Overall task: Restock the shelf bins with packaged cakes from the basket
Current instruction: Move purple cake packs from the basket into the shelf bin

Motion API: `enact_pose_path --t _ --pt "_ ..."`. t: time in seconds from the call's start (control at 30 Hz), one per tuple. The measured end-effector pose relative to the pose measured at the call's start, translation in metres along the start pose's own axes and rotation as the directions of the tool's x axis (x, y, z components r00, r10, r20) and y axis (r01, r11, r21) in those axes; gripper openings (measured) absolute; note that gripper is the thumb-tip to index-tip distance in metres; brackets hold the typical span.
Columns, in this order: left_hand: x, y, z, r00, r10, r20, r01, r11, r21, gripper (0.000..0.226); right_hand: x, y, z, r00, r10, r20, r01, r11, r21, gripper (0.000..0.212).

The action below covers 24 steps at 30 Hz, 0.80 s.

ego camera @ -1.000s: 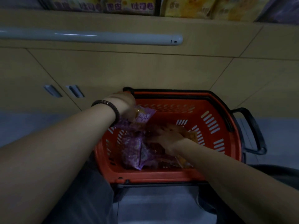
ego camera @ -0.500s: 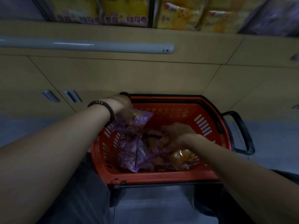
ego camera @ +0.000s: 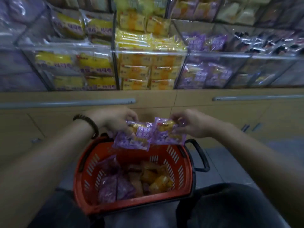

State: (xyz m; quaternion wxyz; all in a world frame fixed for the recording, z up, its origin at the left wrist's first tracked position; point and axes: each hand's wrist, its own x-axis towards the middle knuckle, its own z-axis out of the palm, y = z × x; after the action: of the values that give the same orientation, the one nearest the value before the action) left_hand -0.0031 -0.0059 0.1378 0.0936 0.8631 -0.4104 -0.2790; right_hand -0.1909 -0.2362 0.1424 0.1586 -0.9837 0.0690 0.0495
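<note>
shelf bins ahead; left hand, right hand each pinch purple packets above basket.

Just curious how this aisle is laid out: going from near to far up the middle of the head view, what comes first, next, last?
The orange basket of cakes → left hand and right hand, side by side, holding purple packs over its far rim → wooden cabinet → shelf bins full of packaged cakes.

Left forearm and right forearm bare, dark beaded bracelet round left wrist, dark grey trousers over both knees.
</note>
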Motion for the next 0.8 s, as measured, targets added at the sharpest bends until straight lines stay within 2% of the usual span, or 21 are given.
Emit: enact_pose_path --t 0.1,0.17,0.27,0.43,0.53,0.6,0.67,0.73,0.8 --pt "-0.02 0.045 -0.049 0.989 0.101 -0.105 -0.083 0.983 0.163 0.049 -0.025 -0.001 -0.052 0.986 -0.066 -0.153 0.049 0.992 -0.114 0.021" --pt "-0.032 0.073 -0.085 0.97 0.162 -0.182 -0.122 0.97 0.21 0.048 -0.035 0.003 -0.088 0.967 -0.108 -0.229 0.066 0.981 -0.183 0.016" --pt "-0.045 0.112 -0.14 0.91 0.274 -0.312 -0.197 0.947 0.255 0.053 -0.045 0.012 -0.141 0.917 -0.147 -0.37 0.058 0.969 -0.241 0.022" --pt "-0.031 0.157 -0.215 0.794 0.361 -0.49 -0.335 0.931 0.143 0.052 -0.045 0.029 -0.219 0.792 -0.192 -0.58 -0.012 0.944 -0.33 0.034" --pt "0.003 0.17 -0.235 0.664 0.405 -0.629 -0.433 0.894 0.118 0.049 -0.032 0.049 -0.251 0.764 -0.144 -0.629 -0.073 0.949 -0.306 0.045" --pt "0.037 0.17 -0.237 0.544 0.399 -0.738 -0.494 0.863 0.102 0.051 -0.018 0.066 -0.265 0.747 -0.11 -0.655 -0.102 0.955 -0.277 0.044" --pt "0.077 0.159 -0.229 0.454 0.319 -0.832 -0.554 0.833 0.017 0.053 0.0 0.083 -0.271 0.724 -0.067 -0.686 -0.148 0.957 -0.249 0.041" --pt "0.115 0.15 -0.215 0.445 0.202 -0.872 -0.638 0.755 -0.151 0.053 0.017 0.102 -0.273 0.723 -0.011 -0.691 -0.198 0.955 -0.221 0.04" --pt "0.139 0.146 -0.202 0.443 0.107 -0.89 -0.67 0.7 -0.249 0.048 0.035 0.118 -0.272 0.728 0.036 -0.684 -0.241 0.948 -0.207 0.039"
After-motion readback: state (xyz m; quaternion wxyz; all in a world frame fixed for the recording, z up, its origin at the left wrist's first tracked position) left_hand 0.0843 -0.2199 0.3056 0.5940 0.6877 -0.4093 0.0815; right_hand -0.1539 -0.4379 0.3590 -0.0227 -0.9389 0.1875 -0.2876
